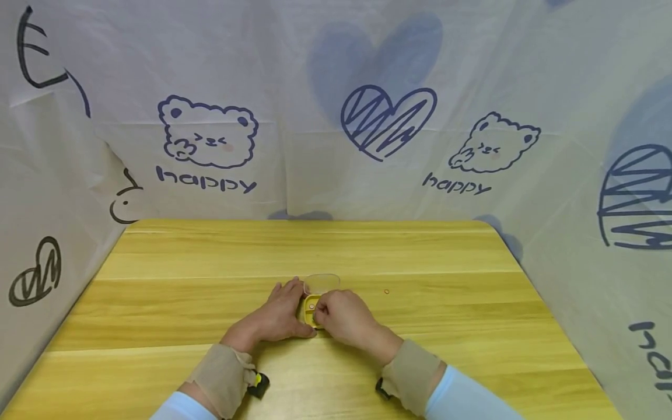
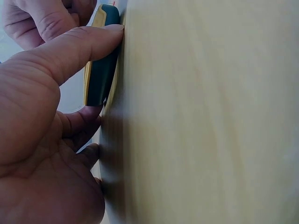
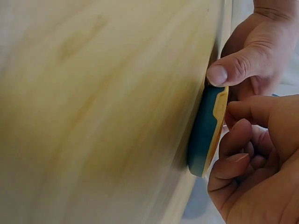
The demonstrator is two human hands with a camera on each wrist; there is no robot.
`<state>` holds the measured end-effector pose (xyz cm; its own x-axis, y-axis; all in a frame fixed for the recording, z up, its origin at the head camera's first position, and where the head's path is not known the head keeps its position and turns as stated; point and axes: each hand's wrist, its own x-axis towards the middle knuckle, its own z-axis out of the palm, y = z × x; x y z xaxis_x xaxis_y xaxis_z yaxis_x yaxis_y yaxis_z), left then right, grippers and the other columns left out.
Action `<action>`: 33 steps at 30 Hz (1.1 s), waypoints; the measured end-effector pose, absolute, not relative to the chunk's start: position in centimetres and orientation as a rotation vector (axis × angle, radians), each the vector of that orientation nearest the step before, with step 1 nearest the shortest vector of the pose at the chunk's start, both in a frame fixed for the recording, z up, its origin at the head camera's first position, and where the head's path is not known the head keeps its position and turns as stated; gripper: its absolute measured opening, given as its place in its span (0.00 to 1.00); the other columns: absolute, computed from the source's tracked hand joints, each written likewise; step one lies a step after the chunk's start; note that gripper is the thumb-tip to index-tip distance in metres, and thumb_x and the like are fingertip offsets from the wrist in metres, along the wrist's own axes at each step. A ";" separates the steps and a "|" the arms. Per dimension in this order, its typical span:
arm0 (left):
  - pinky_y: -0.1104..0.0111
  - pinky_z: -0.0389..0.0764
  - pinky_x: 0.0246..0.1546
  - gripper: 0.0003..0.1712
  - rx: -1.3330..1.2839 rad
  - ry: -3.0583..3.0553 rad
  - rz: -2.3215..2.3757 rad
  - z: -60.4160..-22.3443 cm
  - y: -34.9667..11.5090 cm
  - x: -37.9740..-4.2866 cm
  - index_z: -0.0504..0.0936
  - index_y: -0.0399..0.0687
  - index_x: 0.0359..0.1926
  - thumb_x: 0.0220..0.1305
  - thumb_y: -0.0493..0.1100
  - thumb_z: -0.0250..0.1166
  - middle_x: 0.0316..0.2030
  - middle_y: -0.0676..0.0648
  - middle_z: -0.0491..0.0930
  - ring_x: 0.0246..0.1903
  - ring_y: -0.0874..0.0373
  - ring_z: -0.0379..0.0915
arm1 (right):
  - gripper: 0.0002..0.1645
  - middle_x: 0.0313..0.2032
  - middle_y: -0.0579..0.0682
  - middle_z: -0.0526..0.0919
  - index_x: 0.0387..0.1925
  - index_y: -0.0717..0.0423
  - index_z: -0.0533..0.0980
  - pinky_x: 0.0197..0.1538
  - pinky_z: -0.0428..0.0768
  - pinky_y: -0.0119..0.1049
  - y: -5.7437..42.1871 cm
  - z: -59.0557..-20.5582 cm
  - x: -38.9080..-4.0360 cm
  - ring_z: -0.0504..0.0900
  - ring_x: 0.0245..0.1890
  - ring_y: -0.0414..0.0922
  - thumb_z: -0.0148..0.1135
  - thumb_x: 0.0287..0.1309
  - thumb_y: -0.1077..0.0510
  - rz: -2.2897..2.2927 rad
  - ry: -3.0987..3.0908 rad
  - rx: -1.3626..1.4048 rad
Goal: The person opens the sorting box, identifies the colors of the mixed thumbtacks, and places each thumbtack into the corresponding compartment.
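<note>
A small case [image 1: 307,317], yellow inside with a dark teal outer shell [image 3: 202,135], lies on the table with its transparent lid [image 1: 322,283] raised at the far side. My left hand [image 1: 278,312] holds the case from the left, its thumb [image 2: 88,44] at the near edge and fingers around the far side. Over the right part of the case is my right hand [image 1: 343,318], fingers curled and fingertips down in the yellow interior. Whether those fingertips pinch anything is hidden. One small pale round piece [image 1: 312,306] shows inside a compartment.
A tiny orange-brown ring-like piece [image 1: 387,291] lies on the table to the right of the case. The wood-grain table [image 1: 446,256] runs back to a white cloth [image 1: 304,163] with drawn bears and hearts, which also hangs on both sides.
</note>
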<state>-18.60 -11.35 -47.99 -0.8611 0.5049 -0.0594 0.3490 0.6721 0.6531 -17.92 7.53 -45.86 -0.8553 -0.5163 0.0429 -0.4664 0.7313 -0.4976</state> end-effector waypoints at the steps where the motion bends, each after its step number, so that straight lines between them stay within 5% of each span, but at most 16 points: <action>1: 0.42 0.36 0.71 0.37 0.689 2.653 0.963 -48.0 -11.4 -18.6 0.68 0.43 0.52 0.47 0.54 0.75 0.59 0.41 0.66 0.72 0.42 0.42 | 0.14 0.16 0.40 0.71 0.18 0.45 0.76 0.21 0.64 0.27 7.5 -45.9 -17.9 0.65 0.15 0.36 0.58 0.58 0.60 -0.767 2.828 -0.803; 7: 0.43 0.36 0.72 0.39 0.681 2.656 0.956 -48.0 -11.5 -18.6 0.68 0.42 0.53 0.47 0.54 0.75 0.62 0.39 0.65 0.72 0.43 0.42 | 0.10 0.22 0.39 0.77 0.27 0.49 0.82 0.25 0.71 0.28 7.5 -46.1 -18.0 0.70 0.18 0.36 0.58 0.62 0.58 -0.784 2.812 -0.749; 15: 0.45 0.35 0.72 0.38 0.664 2.656 0.946 -48.1 -11.5 -18.6 0.67 0.43 0.53 0.46 0.55 0.75 0.65 0.37 0.62 0.72 0.44 0.41 | 0.11 0.20 0.40 0.77 0.25 0.46 0.79 0.25 0.73 0.31 9.2 -45.1 -18.3 0.72 0.20 0.38 0.58 0.63 0.55 -0.903 2.856 -0.636; 33: 0.46 0.32 0.73 0.39 0.661 2.633 0.972 -48.2 -11.4 -18.5 0.66 0.43 0.53 0.47 0.55 0.75 0.69 0.36 0.58 0.73 0.44 0.39 | 0.11 0.26 0.48 0.82 0.35 0.55 0.81 0.27 0.74 0.36 20.0 -45.0 -21.7 0.73 0.20 0.42 0.53 0.67 0.57 -0.849 3.009 -0.275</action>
<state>-18.53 -11.39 -48.18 -0.8636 0.4977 -0.0810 0.3257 0.6732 0.6639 -21.71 19.99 -45.04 -0.9846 -0.1690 0.0449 -0.1675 0.8383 -0.5189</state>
